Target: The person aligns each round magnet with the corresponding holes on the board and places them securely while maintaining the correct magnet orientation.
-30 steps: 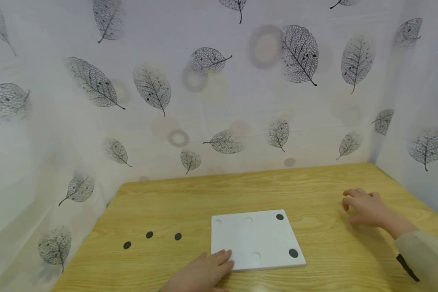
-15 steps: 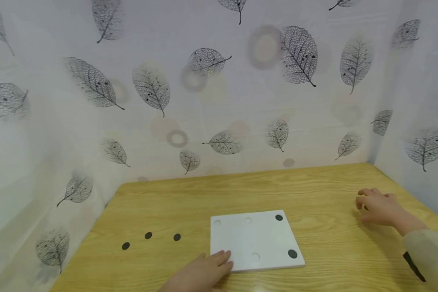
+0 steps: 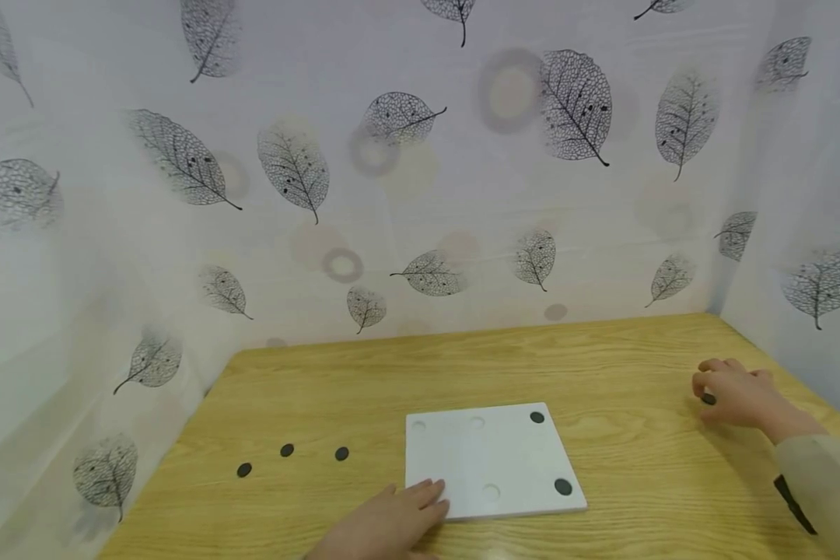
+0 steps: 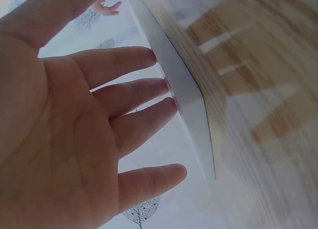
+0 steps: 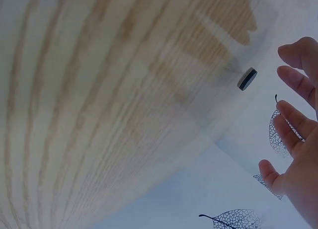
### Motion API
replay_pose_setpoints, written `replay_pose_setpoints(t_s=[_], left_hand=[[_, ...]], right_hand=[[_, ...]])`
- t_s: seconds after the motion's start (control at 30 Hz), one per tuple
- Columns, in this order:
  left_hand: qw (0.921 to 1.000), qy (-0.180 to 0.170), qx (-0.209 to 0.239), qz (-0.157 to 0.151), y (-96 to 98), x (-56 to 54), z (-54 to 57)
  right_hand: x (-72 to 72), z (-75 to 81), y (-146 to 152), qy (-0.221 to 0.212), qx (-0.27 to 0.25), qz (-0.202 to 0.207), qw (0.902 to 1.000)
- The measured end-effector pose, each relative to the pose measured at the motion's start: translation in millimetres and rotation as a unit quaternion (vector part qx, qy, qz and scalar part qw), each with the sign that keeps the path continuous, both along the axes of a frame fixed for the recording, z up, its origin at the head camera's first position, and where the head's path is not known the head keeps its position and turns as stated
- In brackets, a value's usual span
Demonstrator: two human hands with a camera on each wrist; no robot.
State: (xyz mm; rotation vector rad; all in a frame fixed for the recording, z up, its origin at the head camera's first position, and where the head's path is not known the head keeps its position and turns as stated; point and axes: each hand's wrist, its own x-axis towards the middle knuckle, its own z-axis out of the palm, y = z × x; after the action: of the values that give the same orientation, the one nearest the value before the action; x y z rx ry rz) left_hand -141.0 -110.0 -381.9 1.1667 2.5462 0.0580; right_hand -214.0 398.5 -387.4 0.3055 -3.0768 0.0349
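A white rectangular board (image 3: pixel 462 459) lies on the table with round shallow recesses, several of them bare. Two black discs sit in it, one at the far right corner (image 3: pixel 537 418) and one at the near right corner (image 3: pixel 563 487). My left hand (image 3: pixel 392 521) rests its fairly straight fingertips on the board's near left corner; in the left wrist view they touch its edge (image 4: pixel 181 85). Over at the right, my right hand (image 3: pixel 745 397) hovers with loosely bent fingers above a single black disc (image 5: pixel 247 79). The right wrist view shows a gap between fingers and disc.
Three more black discs lie apart on the wooden table (image 3: pixel 364 389) left of the board: the leftmost disc (image 3: pixel 244 470), a middle disc (image 3: pixel 287 450) and one nearer the board (image 3: pixel 342 453). Leaf-printed curtains (image 3: pixel 420 194) enclose the table at the back and sides.
My right hand has moved to the right across the table, and the disc beneath it has come into sight by its fingers. The left hand and the board have stayed put.
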Motion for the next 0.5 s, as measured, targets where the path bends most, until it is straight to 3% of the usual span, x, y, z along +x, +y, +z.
replay_pose_setpoints(t_s=[0.5], left_hand=[[0.9995, 0.029, -0.004, -0.012, -3.8, 3.2, 2.4]], right_hand=[[-8.0, -5.8, 14, -0.023, -0.005, -0.034, 0.9991]])
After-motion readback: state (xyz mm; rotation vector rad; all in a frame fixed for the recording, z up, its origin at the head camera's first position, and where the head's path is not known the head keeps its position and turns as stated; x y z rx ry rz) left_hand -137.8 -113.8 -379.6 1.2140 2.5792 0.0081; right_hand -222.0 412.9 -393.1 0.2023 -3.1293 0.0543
